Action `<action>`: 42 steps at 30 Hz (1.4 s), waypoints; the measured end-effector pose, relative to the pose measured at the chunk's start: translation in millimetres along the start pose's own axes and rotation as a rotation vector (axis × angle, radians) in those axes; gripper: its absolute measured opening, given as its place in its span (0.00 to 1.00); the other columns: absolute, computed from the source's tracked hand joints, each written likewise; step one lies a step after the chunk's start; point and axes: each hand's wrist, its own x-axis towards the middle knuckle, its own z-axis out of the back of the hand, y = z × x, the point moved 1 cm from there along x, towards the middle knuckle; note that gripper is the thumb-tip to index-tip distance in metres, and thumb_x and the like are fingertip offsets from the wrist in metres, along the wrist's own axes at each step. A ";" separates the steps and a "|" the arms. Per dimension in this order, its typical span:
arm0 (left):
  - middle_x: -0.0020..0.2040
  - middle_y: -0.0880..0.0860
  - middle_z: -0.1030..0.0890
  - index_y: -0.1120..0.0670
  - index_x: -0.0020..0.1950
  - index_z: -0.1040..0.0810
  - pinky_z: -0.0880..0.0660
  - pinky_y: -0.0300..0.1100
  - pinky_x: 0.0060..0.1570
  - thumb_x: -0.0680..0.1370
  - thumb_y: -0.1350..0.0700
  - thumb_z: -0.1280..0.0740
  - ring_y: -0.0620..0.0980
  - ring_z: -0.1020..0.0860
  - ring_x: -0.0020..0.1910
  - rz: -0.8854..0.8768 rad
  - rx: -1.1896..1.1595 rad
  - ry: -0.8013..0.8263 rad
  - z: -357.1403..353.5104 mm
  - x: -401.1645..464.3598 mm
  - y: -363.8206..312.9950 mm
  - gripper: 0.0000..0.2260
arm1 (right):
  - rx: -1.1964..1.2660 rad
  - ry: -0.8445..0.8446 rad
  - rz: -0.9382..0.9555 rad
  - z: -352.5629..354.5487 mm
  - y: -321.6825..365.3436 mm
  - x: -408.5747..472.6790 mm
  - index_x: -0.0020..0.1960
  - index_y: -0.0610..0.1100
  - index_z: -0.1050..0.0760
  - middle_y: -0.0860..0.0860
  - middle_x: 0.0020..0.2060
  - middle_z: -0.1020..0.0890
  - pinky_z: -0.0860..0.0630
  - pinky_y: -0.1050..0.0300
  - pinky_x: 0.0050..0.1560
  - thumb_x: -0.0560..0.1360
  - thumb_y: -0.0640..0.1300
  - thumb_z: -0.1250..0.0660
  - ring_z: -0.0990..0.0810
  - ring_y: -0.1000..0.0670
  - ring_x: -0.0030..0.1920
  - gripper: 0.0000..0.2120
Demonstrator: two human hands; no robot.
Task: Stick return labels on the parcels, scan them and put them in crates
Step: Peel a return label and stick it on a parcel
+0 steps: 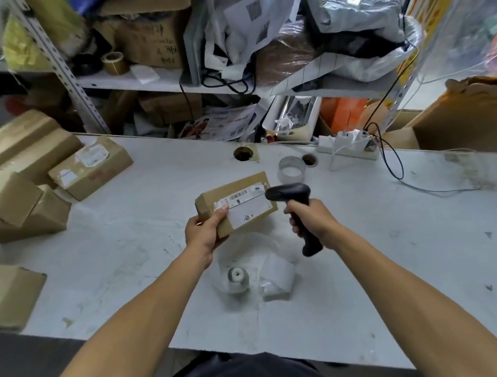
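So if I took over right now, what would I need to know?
Left hand holds the parcel above the table, label facing up.
Right hand grips the scanner, its head right at the label.
Done: the label is stuck on this parcel.
Left: finish the scan, then crate it. More boxes wait on the left; the label roll lies near you.

Brown parcel [237,207] with white barcoded label [244,204], black scanner [297,210], grey-white table [121,235].
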 end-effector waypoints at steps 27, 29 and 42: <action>0.55 0.56 0.19 0.58 0.63 0.25 0.19 0.58 0.56 0.74 0.48 0.23 0.55 0.20 0.54 0.052 -0.128 -0.147 49.4 15.0 -4.0 0.23 | -0.424 0.095 0.046 13.1 37.4 -0.9 0.48 0.39 0.22 0.46 0.33 0.18 0.25 0.58 0.34 0.75 0.43 0.33 0.21 0.50 0.31 0.07; 0.53 0.55 0.20 0.54 0.60 0.26 0.21 0.55 0.60 0.76 0.44 0.26 0.56 0.22 0.55 0.067 -0.056 -0.205 55.5 15.1 -4.8 0.20 | -0.511 0.025 -0.032 20.8 6.1 5.7 0.49 0.42 0.21 0.46 0.36 0.15 0.25 0.57 0.37 0.74 0.46 0.32 0.17 0.50 0.35 0.08; 0.48 0.49 0.21 0.52 0.54 0.20 0.24 0.54 0.62 0.80 0.48 0.34 0.54 0.24 0.52 0.006 0.276 -0.299 87.8 10.9 36.5 0.09 | -0.898 -0.313 -0.035 16.2 -110.4 2.2 0.74 0.46 0.37 0.44 0.66 0.32 0.34 0.44 0.67 0.64 0.69 0.26 0.33 0.41 0.67 0.47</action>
